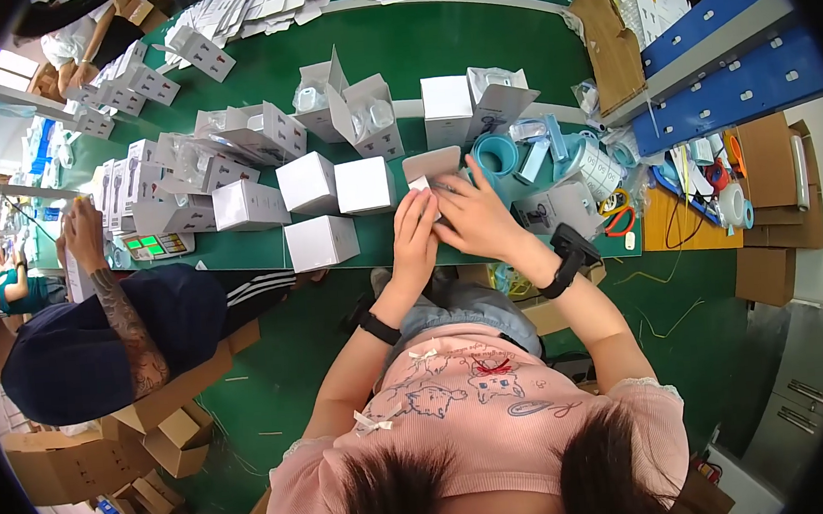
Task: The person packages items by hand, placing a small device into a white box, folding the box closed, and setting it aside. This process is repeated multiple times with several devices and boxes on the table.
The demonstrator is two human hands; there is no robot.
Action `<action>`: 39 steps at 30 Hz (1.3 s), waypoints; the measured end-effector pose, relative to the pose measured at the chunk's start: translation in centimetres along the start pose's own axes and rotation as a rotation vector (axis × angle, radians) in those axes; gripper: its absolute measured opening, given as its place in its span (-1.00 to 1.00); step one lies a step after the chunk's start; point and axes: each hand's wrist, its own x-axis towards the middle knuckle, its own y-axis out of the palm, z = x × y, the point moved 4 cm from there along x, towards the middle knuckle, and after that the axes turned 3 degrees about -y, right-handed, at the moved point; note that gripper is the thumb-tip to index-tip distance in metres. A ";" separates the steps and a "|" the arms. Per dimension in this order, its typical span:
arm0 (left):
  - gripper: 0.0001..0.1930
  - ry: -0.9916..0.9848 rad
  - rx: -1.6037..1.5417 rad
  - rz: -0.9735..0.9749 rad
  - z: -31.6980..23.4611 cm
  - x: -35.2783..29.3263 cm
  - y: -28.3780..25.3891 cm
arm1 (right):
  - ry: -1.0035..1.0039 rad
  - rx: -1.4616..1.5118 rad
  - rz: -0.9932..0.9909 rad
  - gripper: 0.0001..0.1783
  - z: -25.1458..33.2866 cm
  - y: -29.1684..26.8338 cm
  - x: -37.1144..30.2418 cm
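Four closed white boxes (364, 185), head view, left on the desk (453, 41), seemingly done; several open boxes (383, 144) farther off, wrapped parts (371, 115) showing, seemingly pending; one flap-up box (431, 165) toward the near edge, left hand (414, 237) fingers together, right hand (478, 215) spread over it, exact grip hidden.

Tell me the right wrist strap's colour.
The right wrist strap is black, best seen in head view.

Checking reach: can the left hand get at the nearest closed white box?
Likely yes: nothing visible stands between the left hand and that closed white box, though the hand is busy at an open-flapped box.
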 end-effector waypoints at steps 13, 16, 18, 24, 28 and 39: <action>-0.47 0.135 0.246 -0.063 0.0 1.3 -1.1 | 0.176 0.279 -0.455 -0.58 0.5 1.7 -2.6; -0.41 0.114 -0.232 -0.189 0.3 3.1 -0.8 | 0.166 0.232 -0.402 -0.58 0.3 1.4 -2.6; -0.38 0.103 -0.475 -0.248 0.6 3.1 -0.9 | 0.144 0.187 -0.351 -0.57 0.3 1.2 -2.8; -0.32 -0.040 -0.373 0.058 1.8 2.0 -0.9 | 0.188 0.344 -0.396 -0.55 -0.5 2.1 -3.6; -0.37 -0.030 -0.302 0.147 1.9 2.3 -1.7 | 0.184 0.439 -0.432 -0.54 -0.6 1.8 -3.6; -0.58 -0.260 -0.339 -0.038 2.0 3.2 -0.3 | 0.132 0.333 -0.544 -0.55 -0.3 1.5 -3.5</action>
